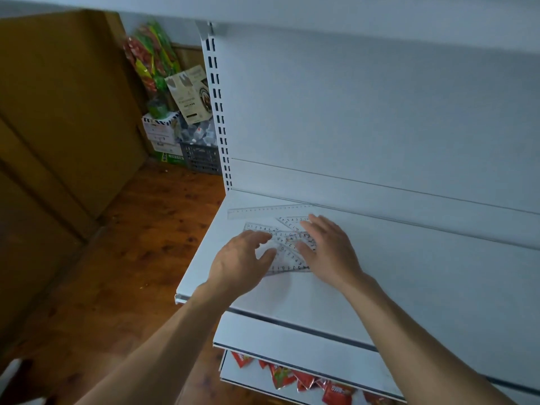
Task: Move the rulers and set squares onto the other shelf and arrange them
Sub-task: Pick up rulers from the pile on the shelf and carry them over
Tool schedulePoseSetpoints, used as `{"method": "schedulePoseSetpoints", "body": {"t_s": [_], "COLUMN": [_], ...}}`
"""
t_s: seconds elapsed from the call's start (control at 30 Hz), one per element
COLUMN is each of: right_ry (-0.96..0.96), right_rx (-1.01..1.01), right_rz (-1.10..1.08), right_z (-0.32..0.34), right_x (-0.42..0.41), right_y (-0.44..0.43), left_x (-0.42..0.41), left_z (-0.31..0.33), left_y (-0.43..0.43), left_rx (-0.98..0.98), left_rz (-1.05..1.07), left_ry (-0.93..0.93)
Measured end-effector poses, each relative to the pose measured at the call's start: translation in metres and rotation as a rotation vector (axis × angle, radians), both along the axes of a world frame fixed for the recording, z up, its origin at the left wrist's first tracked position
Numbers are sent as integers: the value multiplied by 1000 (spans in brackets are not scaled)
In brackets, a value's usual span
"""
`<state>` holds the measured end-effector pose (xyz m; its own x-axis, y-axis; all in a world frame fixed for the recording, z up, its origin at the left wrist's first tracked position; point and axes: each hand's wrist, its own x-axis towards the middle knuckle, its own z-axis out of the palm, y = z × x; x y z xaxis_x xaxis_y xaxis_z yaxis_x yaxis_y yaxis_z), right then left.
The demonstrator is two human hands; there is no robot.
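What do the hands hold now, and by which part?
Nothing is clearly gripped. The right hand lies flat on the pile of rulers and set squares; the left hand touches its left edge.

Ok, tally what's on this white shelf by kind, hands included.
Ruler, lying apart at the back: 1
Pile of overlapping clear rulers and set squares: 1, pieces too overlapped to count singly
Hands on the pile: 2, left hand and right hand
Total: 4
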<state>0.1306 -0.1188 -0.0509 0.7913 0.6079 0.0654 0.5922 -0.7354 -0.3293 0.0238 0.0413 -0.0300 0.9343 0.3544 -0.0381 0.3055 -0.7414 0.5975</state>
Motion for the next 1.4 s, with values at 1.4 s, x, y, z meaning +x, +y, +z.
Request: {"method": "schedulePoseSetpoints", "body": {"t_s": [1.4], "right_ry": [263], "right_rx": [287], "right_rz": [-254], "right_z": [26], "right_x": [-32], "right_y": [-35], "left_x": [-2], "left_z": [-1], "left_y": [28], "left_rx": [-87], "left_rz": [-129], "left_ry": [-169]}}
